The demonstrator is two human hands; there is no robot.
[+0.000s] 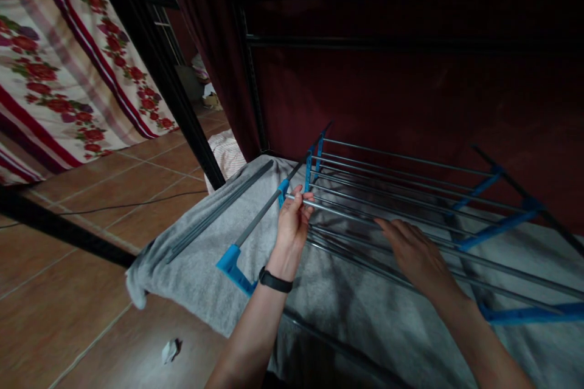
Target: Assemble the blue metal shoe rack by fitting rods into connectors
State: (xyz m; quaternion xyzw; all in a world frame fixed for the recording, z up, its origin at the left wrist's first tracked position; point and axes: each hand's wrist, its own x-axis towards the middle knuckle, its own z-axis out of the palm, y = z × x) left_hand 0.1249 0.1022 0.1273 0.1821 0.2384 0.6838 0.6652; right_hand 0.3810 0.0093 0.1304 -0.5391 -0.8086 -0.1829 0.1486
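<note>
A metal rack (410, 194) of thin grey rods with blue plastic connectors lies on a grey blanket (191, 243). My left hand (292, 222) pinches the near end of one rod beside a blue connector (283, 189); a black band is on that wrist. My right hand (413, 249) rests flat on the rods in the middle of the rack, fingers together and pointing left. Several loose grey rods (219, 209) lie on the blanket to the left.
Brown tiled floor (68, 298) spreads to the left, with a crumpled white scrap (170, 350) and a thin cable (128, 203) on it. A floral sheet (59, 61) hangs at upper left. A black post (173, 97) and dark red curtain (410, 91) stand behind.
</note>
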